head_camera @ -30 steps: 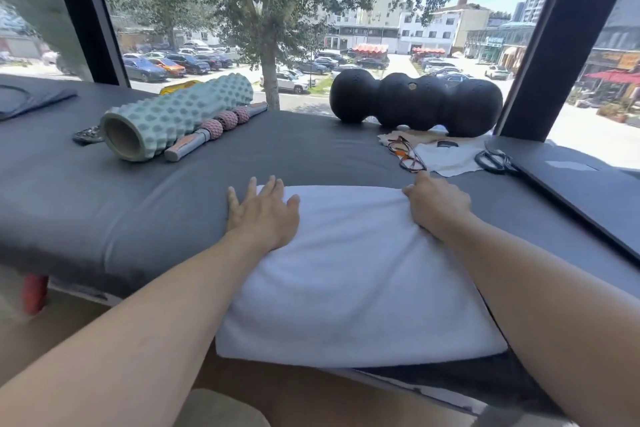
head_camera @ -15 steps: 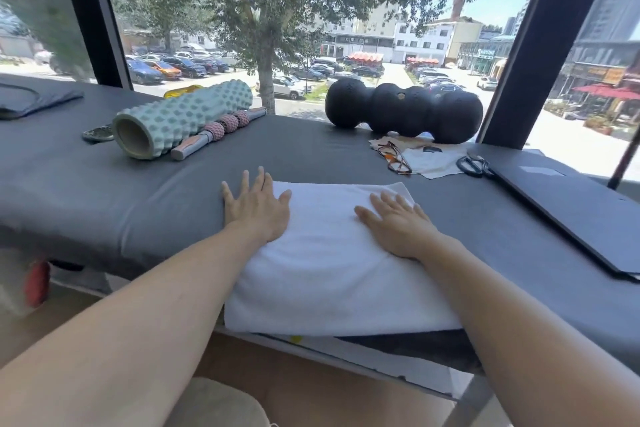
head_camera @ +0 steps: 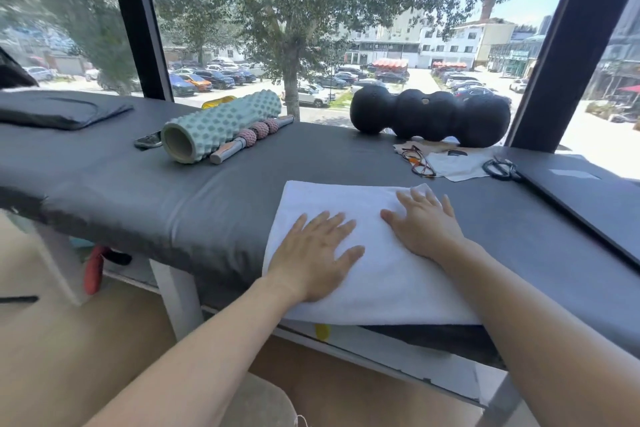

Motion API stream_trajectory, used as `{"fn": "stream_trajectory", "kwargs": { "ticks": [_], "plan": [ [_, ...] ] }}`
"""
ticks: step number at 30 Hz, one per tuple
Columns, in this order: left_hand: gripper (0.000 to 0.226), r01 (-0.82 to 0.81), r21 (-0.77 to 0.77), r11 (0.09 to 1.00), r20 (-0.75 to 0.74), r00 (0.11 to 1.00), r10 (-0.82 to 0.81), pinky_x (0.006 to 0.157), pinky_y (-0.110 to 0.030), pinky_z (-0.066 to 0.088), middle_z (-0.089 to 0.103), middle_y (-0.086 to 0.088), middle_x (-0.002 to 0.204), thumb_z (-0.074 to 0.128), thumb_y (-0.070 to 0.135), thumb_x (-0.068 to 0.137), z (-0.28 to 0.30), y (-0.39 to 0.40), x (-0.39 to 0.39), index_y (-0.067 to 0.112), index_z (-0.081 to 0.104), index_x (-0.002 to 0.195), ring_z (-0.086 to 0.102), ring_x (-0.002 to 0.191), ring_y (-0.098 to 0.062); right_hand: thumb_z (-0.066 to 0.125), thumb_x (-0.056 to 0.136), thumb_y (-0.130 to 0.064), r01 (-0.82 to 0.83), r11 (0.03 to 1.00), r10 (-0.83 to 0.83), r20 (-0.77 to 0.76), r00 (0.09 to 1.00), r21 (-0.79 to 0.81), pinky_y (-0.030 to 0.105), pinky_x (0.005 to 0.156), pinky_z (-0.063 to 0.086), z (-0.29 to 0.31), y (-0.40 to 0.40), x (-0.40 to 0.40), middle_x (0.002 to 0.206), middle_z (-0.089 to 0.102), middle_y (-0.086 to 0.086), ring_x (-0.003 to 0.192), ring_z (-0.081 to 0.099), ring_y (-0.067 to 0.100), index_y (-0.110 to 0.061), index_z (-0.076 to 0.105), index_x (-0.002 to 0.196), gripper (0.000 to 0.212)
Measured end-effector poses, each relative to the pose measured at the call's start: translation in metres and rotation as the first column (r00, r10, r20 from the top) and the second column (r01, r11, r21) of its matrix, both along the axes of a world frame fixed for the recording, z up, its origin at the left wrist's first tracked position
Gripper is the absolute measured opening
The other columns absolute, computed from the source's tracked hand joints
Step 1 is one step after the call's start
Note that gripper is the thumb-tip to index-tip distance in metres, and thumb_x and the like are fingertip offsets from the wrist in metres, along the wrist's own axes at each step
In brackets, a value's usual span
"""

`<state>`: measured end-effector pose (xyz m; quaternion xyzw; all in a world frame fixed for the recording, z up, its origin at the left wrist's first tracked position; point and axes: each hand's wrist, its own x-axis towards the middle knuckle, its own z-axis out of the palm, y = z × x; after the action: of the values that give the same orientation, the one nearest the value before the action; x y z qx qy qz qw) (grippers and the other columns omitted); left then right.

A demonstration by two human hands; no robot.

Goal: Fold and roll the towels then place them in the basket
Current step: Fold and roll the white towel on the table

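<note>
Towel (head_camera: 377, 274) flat beneath both hands

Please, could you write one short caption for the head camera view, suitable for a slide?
Both hands, left hand and right hand, press flat on a folded white towel on a grey padded table.

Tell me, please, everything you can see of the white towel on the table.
The towel is white, soft-looking terry, folded into a flat, roughly rectangular pad with no visible pattern. It lies on the near side of the grey padded table, its near edge overhanging the table's edge. The left hand and right hand both rest flat on it, fingers spread. Its far right corner is slightly rumpled at the right hand's fingertips. It is not yet rolled.
</note>
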<state>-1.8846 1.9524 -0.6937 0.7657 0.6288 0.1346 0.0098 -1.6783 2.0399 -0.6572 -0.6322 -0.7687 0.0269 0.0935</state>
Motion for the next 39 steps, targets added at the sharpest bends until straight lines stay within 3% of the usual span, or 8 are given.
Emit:
{"fn": "stream_trajectory", "kwargs": {
  "ticks": [4, 11, 18, 22, 26, 31, 35, 39],
  "plan": [
    [0.068, 0.012, -0.026, 1.000, -0.063, 0.998, -0.014, 0.125, -0.042, -0.003, 0.007, 0.013, 0.168, 0.014, 0.065, 0.099, 0.005, 0.000, 0.003, 0.034, 0.014, 0.160, -0.002, 0.155, -0.008, 0.030, 0.107, -0.048, -0.225, 0.966, 0.230, -0.025, 0.973, 0.125, 0.035, 0.125, 0.010, 0.015, -0.053, -0.023, 0.168, 0.015, -0.009, 0.156, 0.008, 0.015, -0.029, 0.025, 0.159, 0.056],
    [0.064, 0.037, -0.017, 0.999, -0.029, 0.999, -0.038, 0.125, -0.038, -0.003, 0.006, 0.014, 0.168, 0.019, 0.061, 0.102, 0.007, -0.007, -0.005, 0.034, 0.015, 0.160, -0.003, 0.154, -0.005, 0.015, 0.101, -0.065, -0.259, 0.959, 0.263, 0.019, 0.965, -0.110, 0.036, 0.126, -0.001, -0.010, -0.068, -0.004, 0.169, 0.002, -0.013, 0.156, -0.003, 0.010, -0.039, 0.009, 0.161, 0.066],
    [0.091, 0.360, 0.300, 0.883, -0.227, 0.926, -0.301, 0.125, -0.050, 0.011, 0.020, 0.009, 0.166, 0.046, 0.080, 0.084, -0.024, -0.041, -0.033, 0.029, 0.029, 0.158, 0.014, 0.154, -0.013, 0.027, 0.090, -0.077, -0.308, 0.951, 0.307, 0.029, 0.951, 0.038, 0.029, 0.125, 0.002, -0.009, -0.099, 0.014, 0.167, 0.011, -0.017, 0.155, 0.007, 0.009, -0.042, 0.019, 0.158, 0.077],
    [0.087, 0.414, 0.430, 0.802, -0.249, 0.908, -0.336, 0.118, -0.054, 0.028, 0.033, -0.001, 0.162, 0.069, 0.055, 0.082, -0.036, -0.046, -0.032, 0.016, 0.039, 0.154, 0.028, 0.151, -0.021, 0.043, 0.084, -0.080, -0.525, 0.845, 0.513, 0.122, 0.850, 0.105, 0.033, 0.126, 0.010, -0.020, -0.116, 0.013, 0.166, 0.019, -0.013, 0.153, 0.016, 0.012, -0.036, 0.020, 0.160, 0.090],
    [0.076, 0.451, 0.484, 0.750, -0.217, 0.892, -0.397, 0.117, -0.054, 0.031, 0.038, -0.006, 0.159, 0.068, 0.013, 0.078, -0.041, -0.054, -0.045, 0.011, 0.045, 0.150, 0.032, 0.149, -0.026, 0.050, 0.084, -0.055, -0.587, 0.801, 0.551, 0.237, 0.800, 0.121, 0.040, 0.126, 0.013, -0.031, -0.119, 0.017, 0.165, 0.023, -0.008, 0.152, 0.021, 0.020, -0.027, 0.019, 0.161, 0.088],
    [0.068, 0.422, 0.569, 0.706, -0.094, 0.886, -0.453, 0.112, -0.056, 0.039, 0.051, -0.010, 0.149, 0.043, -0.009, 0.072, -0.045, -0.060, -0.071, 0.002, 0.056, 0.139, 0.044, 0.142, -0.030, 0.058, 0.078, -0.030, -0.574, 0.726, 0.599, 0.063, 0.799, 0.380, 0.034, 0.088, 0.056, -0.030, -0.123, 0.034, 0.130, 0.067, -0.012, 0.122, 0.063, 0.018, -0.028, 0.070, 0.124, 0.048],
    [0.065, 0.346, 0.600, 0.721, 0.031, 0.891, -0.454, 0.111, -0.052, 0.043, 0.060, -0.009, 0.139, 0.055, -0.020, 0.067, -0.045, -0.065, -0.087, -0.003, 0.063, 0.129, 0.051, 0.137, -0.026, 0.055, 0.065, -0.019, -0.402, 0.805, 0.434, 0.029, 0.901, 0.437, 0.025, 0.071, 0.050, -0.017, -0.124, 0.055, 0.112, 0.072, -0.017, 0.101, 0.070, 0.016, -0.034, 0.072, 0.109, 0.049],
    [0.033, 0.075, 0.504, 0.861, 0.501, 0.787, -0.362, 0.103, -0.046, 0.049, 0.070, -0.002, 0.124, 0.049, 0.016, 0.093, -0.041, -0.073, -0.084, 0.009, 0.070, 0.118, 0.062, 0.124, -0.018, 0.064, 0.080, -0.010, -0.124, 0.923, 0.265, -0.368, 0.891, 0.363, 0.033, 0.073, 0.051, -0.014, -0.117, 0.078, 0.092, 0.073, -0.017, 0.084, 0.067, 0.015, -0.037, 0.067, 0.097, 0.032]
  ]
}}
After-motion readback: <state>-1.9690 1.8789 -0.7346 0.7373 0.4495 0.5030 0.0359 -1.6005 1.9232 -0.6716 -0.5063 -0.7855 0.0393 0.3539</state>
